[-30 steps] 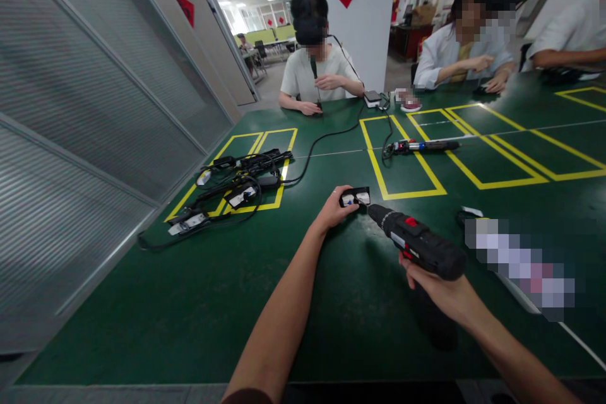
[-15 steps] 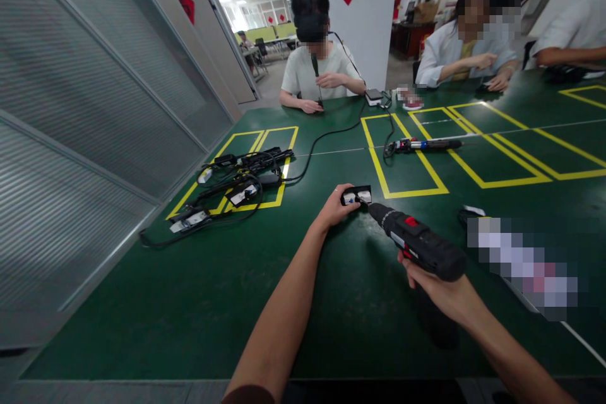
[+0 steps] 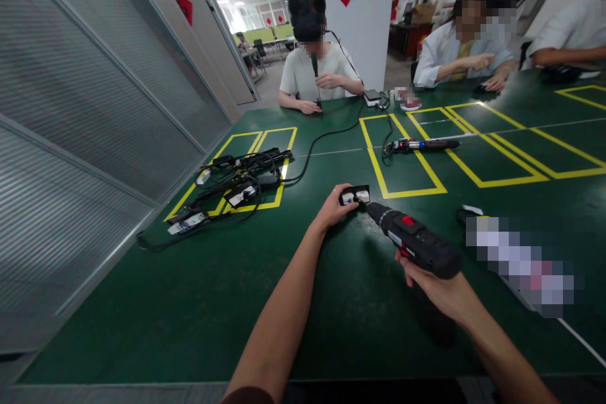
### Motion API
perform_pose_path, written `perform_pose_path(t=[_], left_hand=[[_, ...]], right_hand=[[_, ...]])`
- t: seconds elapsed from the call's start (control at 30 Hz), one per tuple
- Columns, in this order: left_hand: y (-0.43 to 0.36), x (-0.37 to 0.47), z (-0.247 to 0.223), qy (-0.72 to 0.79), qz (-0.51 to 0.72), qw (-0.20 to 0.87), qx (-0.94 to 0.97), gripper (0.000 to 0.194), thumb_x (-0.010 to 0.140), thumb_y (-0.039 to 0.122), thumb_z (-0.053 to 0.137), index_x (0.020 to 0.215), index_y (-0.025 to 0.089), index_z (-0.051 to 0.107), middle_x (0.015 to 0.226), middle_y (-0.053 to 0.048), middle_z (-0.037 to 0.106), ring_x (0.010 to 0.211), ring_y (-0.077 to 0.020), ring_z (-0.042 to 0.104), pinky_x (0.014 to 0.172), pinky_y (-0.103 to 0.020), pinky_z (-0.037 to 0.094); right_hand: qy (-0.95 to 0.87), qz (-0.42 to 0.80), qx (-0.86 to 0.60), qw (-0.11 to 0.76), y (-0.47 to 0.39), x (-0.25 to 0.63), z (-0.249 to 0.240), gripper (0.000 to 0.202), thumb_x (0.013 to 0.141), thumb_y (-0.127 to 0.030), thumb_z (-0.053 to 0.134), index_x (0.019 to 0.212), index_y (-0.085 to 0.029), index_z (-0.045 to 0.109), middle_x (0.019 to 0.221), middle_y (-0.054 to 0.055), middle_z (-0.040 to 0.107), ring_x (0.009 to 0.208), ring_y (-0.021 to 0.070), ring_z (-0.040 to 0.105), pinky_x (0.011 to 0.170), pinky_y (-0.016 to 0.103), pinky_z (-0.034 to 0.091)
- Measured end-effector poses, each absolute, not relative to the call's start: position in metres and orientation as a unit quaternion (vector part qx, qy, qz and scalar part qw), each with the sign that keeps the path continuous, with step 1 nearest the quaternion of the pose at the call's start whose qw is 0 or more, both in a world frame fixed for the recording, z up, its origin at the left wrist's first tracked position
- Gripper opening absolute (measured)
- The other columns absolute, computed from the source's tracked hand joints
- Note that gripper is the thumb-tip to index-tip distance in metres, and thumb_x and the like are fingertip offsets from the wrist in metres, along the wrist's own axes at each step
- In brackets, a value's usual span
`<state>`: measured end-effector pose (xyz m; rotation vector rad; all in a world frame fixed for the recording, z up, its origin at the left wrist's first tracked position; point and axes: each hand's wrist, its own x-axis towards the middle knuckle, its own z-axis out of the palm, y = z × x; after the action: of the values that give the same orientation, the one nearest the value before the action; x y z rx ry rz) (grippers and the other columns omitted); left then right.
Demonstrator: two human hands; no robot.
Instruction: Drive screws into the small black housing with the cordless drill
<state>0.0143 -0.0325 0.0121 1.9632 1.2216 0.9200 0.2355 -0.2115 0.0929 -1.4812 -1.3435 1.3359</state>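
My left hand is closed around the left end of a small black case with white parts inside, held at the table top. In my right hand is a black cordless drill with red details, gripped by its handle. The drill points left and away from me, its bit reaching the case beside my left fingertips. Whether the bit touches a screw is too small to tell. The drill's lower end is in dark shadow.
Black cables and adapters lie in yellow-taped boxes at left. A pen-shaped tool rests farther back. A blurred item lies at right. Across the green table sit a person with a screwdriver and others. A partition stands left.
The view has shifted very slightly. My hands, the case and the drill keep nearly the same positions relative to each other.
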Motion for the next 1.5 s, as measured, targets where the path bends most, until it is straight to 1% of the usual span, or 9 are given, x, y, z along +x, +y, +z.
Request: perform_pose_path(t=[0.07, 0.23, 0.5, 0.73, 1.0, 1.17, 1.27, 1.4, 1.5], left_hand=[[-0.031, 0.013, 0.011, 0.472, 0.355, 0.316, 0.742, 0.055, 0.072, 0.031, 0.064, 0.122, 0.020, 0.046, 0.119, -0.007, 0.052, 0.105, -0.0198, 0.052, 0.094, -0.034, 0.042], [-0.026, 0.010, 0.011, 0.477, 0.365, 0.301, 0.741, 0.053, 0.072, 0.032, 0.064, 0.121, 0.019, 0.047, 0.116, -0.007, 0.053, 0.104, -0.0199, 0.053, 0.094, -0.035, 0.042], [-0.026, 0.008, 0.014, 0.501, 0.379, 0.261, 0.733, 0.049, 0.073, 0.032, 0.063, 0.117, 0.018, 0.049, 0.113, -0.008, 0.053, 0.102, -0.0197, 0.053, 0.093, -0.035, 0.042], [-0.026, 0.008, 0.015, 0.506, 0.376, 0.264, 0.730, 0.047, 0.074, 0.031, 0.062, 0.117, 0.018, 0.048, 0.113, -0.007, 0.053, 0.104, -0.0192, 0.053, 0.093, -0.034, 0.042], [-0.026, 0.007, 0.015, 0.513, 0.374, 0.269, 0.724, 0.048, 0.074, 0.032, 0.062, 0.117, 0.019, 0.048, 0.110, -0.006, 0.055, 0.098, -0.0184, 0.055, 0.089, -0.033, 0.044], [-0.026, 0.007, 0.015, 0.515, 0.372, 0.270, 0.723, 0.048, 0.073, 0.033, 0.063, 0.117, 0.020, 0.048, 0.112, -0.006, 0.054, 0.101, -0.0189, 0.054, 0.091, -0.034, 0.044], [-0.026, 0.007, 0.015, 0.519, 0.370, 0.272, 0.721, 0.049, 0.072, 0.033, 0.064, 0.117, 0.020, 0.048, 0.113, -0.006, 0.054, 0.102, -0.0194, 0.054, 0.091, -0.035, 0.043], [-0.026, 0.007, 0.015, 0.515, 0.370, 0.274, 0.723, 0.050, 0.072, 0.034, 0.064, 0.117, 0.020, 0.048, 0.114, -0.006, 0.054, 0.102, -0.0197, 0.054, 0.092, -0.035, 0.043], [-0.026, 0.007, 0.014, 0.507, 0.372, 0.277, 0.727, 0.049, 0.073, 0.035, 0.064, 0.117, 0.020, 0.048, 0.112, -0.006, 0.055, 0.100, -0.0190, 0.055, 0.090, -0.034, 0.044]], right_hand=[[-0.525, 0.518, -0.572, 0.358, -0.209, 0.235, 0.090, 0.008, 0.075, -0.026, 0.058, 0.080, -0.020, 0.061, 0.073, 0.001, 0.062, 0.059, 0.0156, 0.059, 0.058, 0.032, 0.049], [-0.535, 0.520, -0.570, 0.345, -0.199, 0.233, 0.090, 0.007, 0.077, -0.026, 0.058, 0.080, -0.021, 0.061, 0.063, -0.001, 0.060, 0.061, 0.0175, 0.060, 0.059, 0.032, 0.049], [-0.559, 0.521, -0.558, 0.326, -0.183, 0.239, 0.095, 0.009, 0.078, -0.026, 0.056, 0.079, -0.020, 0.062, 0.057, -0.002, 0.059, 0.056, 0.0164, 0.059, 0.056, 0.031, 0.046], [-0.569, 0.520, -0.552, 0.318, -0.181, 0.240, 0.097, 0.011, 0.079, -0.027, 0.055, 0.077, -0.020, 0.063, 0.065, 0.000, 0.062, 0.062, 0.0175, 0.061, 0.056, 0.030, 0.047], [-0.578, 0.516, -0.554, 0.304, -0.173, 0.256, 0.089, 0.013, 0.078, -0.031, 0.059, 0.081, -0.020, 0.066, 0.063, 0.000, 0.062, 0.060, 0.0173, 0.061, 0.054, 0.031, 0.050], [-0.580, 0.513, -0.560, 0.296, -0.174, 0.256, 0.082, 0.017, 0.079, -0.036, 0.060, 0.086, -0.021, 0.066, 0.062, -0.001, 0.061, 0.059, 0.0175, 0.060, 0.055, 0.032, 0.050], [-0.577, 0.516, -0.560, 0.296, -0.177, 0.253, 0.083, 0.018, 0.080, -0.036, 0.059, 0.089, -0.021, 0.064, 0.064, -0.001, 0.061, 0.061, 0.0177, 0.061, 0.057, 0.032, 0.051], [-0.575, 0.522, -0.556, 0.295, -0.178, 0.252, 0.086, 0.014, 0.081, -0.033, 0.057, 0.084, -0.021, 0.065, 0.071, 0.002, 0.064, 0.068, 0.0194, 0.064, 0.058, 0.032, 0.051], [-0.575, 0.520, -0.561, 0.291, -0.178, 0.253, 0.087, 0.017, 0.080, -0.032, 0.057, 0.069, -0.021, 0.064, 0.072, 0.004, 0.066, 0.070, 0.0212, 0.065, 0.057, 0.032, 0.051]])
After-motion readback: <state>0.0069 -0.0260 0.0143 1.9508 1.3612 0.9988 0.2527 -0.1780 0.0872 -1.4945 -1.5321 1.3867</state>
